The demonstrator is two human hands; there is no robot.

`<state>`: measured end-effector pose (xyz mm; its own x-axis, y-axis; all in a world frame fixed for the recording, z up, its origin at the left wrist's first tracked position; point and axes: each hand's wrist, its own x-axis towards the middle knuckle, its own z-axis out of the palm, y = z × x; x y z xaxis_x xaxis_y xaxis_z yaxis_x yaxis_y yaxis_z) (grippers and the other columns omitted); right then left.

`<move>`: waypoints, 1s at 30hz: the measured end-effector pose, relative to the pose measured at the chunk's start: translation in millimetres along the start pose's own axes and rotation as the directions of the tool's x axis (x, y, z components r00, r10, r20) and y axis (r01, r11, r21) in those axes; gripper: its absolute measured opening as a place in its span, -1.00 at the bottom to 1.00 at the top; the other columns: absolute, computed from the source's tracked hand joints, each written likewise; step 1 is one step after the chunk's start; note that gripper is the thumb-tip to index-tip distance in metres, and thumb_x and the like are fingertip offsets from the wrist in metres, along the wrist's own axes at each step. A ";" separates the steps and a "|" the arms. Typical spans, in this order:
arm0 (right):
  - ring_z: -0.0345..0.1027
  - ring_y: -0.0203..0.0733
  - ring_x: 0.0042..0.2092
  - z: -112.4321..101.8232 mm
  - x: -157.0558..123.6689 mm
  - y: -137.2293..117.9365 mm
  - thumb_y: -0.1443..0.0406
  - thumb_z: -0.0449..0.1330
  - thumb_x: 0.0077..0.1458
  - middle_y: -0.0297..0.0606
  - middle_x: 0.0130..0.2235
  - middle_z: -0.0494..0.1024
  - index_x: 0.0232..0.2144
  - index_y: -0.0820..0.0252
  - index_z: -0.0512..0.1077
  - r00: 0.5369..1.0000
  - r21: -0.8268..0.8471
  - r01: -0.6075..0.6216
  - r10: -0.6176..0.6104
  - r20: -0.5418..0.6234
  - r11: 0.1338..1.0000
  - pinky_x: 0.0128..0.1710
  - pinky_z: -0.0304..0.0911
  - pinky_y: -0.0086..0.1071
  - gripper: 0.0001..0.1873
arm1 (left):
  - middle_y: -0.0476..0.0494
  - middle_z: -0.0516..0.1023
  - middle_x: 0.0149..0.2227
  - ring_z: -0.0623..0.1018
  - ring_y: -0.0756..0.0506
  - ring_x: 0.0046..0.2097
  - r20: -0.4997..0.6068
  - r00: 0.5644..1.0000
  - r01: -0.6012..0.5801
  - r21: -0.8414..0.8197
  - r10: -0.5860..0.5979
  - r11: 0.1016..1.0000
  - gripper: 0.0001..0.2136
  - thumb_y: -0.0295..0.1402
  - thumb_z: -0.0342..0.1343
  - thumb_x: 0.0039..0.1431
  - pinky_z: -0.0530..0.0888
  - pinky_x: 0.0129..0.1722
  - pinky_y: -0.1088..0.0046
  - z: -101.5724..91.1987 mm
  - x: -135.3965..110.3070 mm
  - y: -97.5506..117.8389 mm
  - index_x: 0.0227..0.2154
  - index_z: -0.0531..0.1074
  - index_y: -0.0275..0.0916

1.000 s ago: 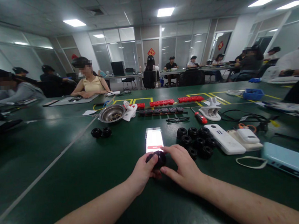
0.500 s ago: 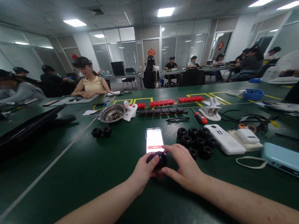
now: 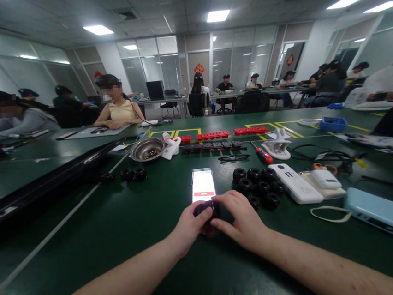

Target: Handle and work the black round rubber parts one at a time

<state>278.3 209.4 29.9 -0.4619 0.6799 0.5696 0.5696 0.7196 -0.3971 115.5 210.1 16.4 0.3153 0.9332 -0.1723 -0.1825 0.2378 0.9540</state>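
Observation:
My left hand [image 3: 190, 224] is closed around a round black wheel [image 3: 213, 207], its thumb lying across the near side. On the wheel's right side, the thumb and fingers of my right hand [image 3: 240, 217] curl about it. Part of the wheel is hidden by my fingers. Just beyond it lies a phone [image 3: 203, 184] with a lit white screen and a red button. To the right sits a cluster of several similar black wheels [image 3: 254, 174], and two more black wheels [image 3: 133, 174] lie to the left.
Farther back are a metal bowl [image 3: 148, 150] with small parts, red trays [image 3: 212, 135], a row of black parts [image 3: 212, 146] and a red screwdriver [image 3: 264, 154]. A white power bank [image 3: 295, 184] and light-blue case [image 3: 379, 211] lie right. A long black panel [image 3: 47, 182] extends from the left.
My right hand has moved slightly left, closing in on the wheel. The long black panel at the left has slid farther right across the table. My left hand keeps its hold.

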 end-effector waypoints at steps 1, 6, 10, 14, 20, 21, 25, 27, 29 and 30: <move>0.25 -0.07 -0.21 -0.1 0.6 0.2 0.24 0.15 0.00 -0.17 -0.26 0.43 -0.15 0.22 0.29 1.000 0.006 0.006 -0.006 0.010 1.000 -0.19 0.22 -0.12 -0.67 | -0.09 0.43 -0.47 0.44 0.02 -0.56 0.004 1.000 0.009 0.008 -0.009 1.000 -0.52 -0.11 0.19 -0.16 0.37 -0.57 0.50 0.2 -0.2 0.6 -0.25 0.27 -0.36; 0.17 -0.09 -0.05 -2.1 2.7 0.2 0.35 0.07 0.05 -0.17 -0.07 0.36 -0.03 0.16 0.20 0.994 0.055 0.091 -0.095 0.060 0.994 -0.05 0.14 -0.13 -0.61 | -0.05 0.42 -0.55 0.44 0.02 -0.60 0.012 1.000 0.006 -0.024 -0.006 1.000 -0.50 -0.05 0.17 -0.17 0.34 -0.61 0.54 -1.0 2.1 -2.1 -0.27 0.27 -0.35; 0.16 -0.03 -0.04 -1.6 0.0 -1.3 0.26 0.11 0.02 -0.14 -0.05 0.35 0.03 0.17 0.14 0.998 0.029 0.052 -0.053 0.027 0.998 -0.06 0.13 -0.08 -0.51 | -0.08 0.43 -0.48 0.45 0.02 -0.57 0.007 1.000 -0.011 -0.045 0.012 0.999 -0.52 -0.06 0.17 -0.17 0.37 -0.58 0.52 -1.1 2.2 -4.0 -0.28 0.29 -0.35; 0.24 -0.05 -0.20 -0.8 -0.4 -1.3 0.22 0.13 0.01 -0.15 -0.25 0.43 -0.12 0.22 0.26 1.000 0.009 -0.010 0.010 0.018 1.000 -0.21 0.23 -0.11 -0.64 | -0.12 0.45 -0.43 0.45 0.01 -0.55 0.006 1.000 0.004 0.011 -0.004 1.000 -0.50 -0.10 0.21 -0.20 0.40 -0.56 0.49 -0.3 0.5 -2.0 -0.26 0.30 -0.36; 0.14 -0.08 -0.02 -2.6 2.1 -1.3 0.37 0.06 0.04 -0.17 -0.04 0.34 0.00 0.18 0.17 0.989 0.071 0.110 -0.117 0.094 0.991 -0.03 0.12 -0.14 -0.58 | -0.09 0.43 -0.48 0.44 0.03 -0.57 0.039 0.999 -0.010 -0.047 0.012 0.999 -0.51 -0.02 0.12 -0.13 0.36 -0.60 0.53 -2.5 2.7 -4.0 -0.25 0.29 -0.35; 0.11 -0.08 0.01 -2.6 1.7 -1.8 0.37 0.07 0.03 -0.17 -0.01 0.32 0.02 0.18 0.14 0.988 0.066 0.115 -0.121 0.093 0.991 0.00 0.09 -0.13 -0.54 | -0.09 0.43 -0.46 0.44 0.02 -0.56 0.034 0.999 -0.012 -0.051 0.014 0.999 -0.52 -0.04 0.13 -0.12 0.37 -0.60 0.53 -2.8 3.0 -4.7 -0.25 0.30 -0.35; 0.16 -0.02 -0.05 -0.9 -0.2 -3.2 0.24 0.15 -0.01 -0.13 -0.06 0.35 0.00 0.20 0.15 0.998 0.021 0.040 -0.041 0.042 0.999 -0.06 0.13 -0.07 -0.49 | -0.14 0.43 -0.38 0.46 0.00 -0.50 0.007 1.000 -0.018 -0.036 0.018 0.999 -0.55 -0.09 0.16 -0.12 0.40 -0.56 0.50 -3.7 2.4 -6.3 -0.24 0.32 -0.35; 0.22 -0.03 -0.14 -0.4 0.0 -3.0 0.21 0.15 -0.01 -0.15 -0.18 0.41 -0.10 0.20 0.25 1.000 0.008 0.010 -0.010 0.023 1.000 -0.14 0.19 -0.08 -0.60 | -0.13 0.44 -0.40 0.46 0.00 -0.52 0.015 1.000 -0.010 -0.028 0.011 1.000 -0.54 -0.09 0.16 -0.12 0.40 -0.56 0.50 -4.3 2.0 -6.9 -0.24 0.31 -0.35; 0.24 -0.06 -0.18 -0.7 0.8 -2.5 0.24 0.14 0.01 -0.16 -0.24 0.42 -0.15 0.20 0.28 1.000 0.019 0.014 -0.014 0.025 1.000 -0.18 0.22 -0.11 -0.68 | -0.11 0.44 -0.44 0.46 0.01 -0.56 0.027 1.000 -0.006 -0.025 0.007 1.000 -0.53 -0.07 0.16 -0.13 0.39 -0.57 0.50 -5.0 2.3 -7.3 -0.25 0.30 -0.34; 0.24 -0.06 -0.16 -1.1 1.3 -2.3 0.26 0.13 0.02 -0.16 -0.22 0.42 -0.13 0.19 0.28 0.999 0.032 0.031 -0.032 0.032 0.999 -0.17 0.22 -0.12 -0.68 | -0.10 0.44 -0.45 0.45 0.02 -0.57 0.034 0.999 -0.008 -0.027 0.009 1.000 -0.52 -0.05 0.15 -0.13 0.39 -0.58 0.51 -5.3 2.7 -7.4 -0.25 0.30 -0.34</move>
<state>277.1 208.5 32.3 -0.5014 0.6603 0.5591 0.5324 0.7448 -0.4021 112.9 212.3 7.6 0.3449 0.9256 -0.1558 -0.2104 0.2380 0.9482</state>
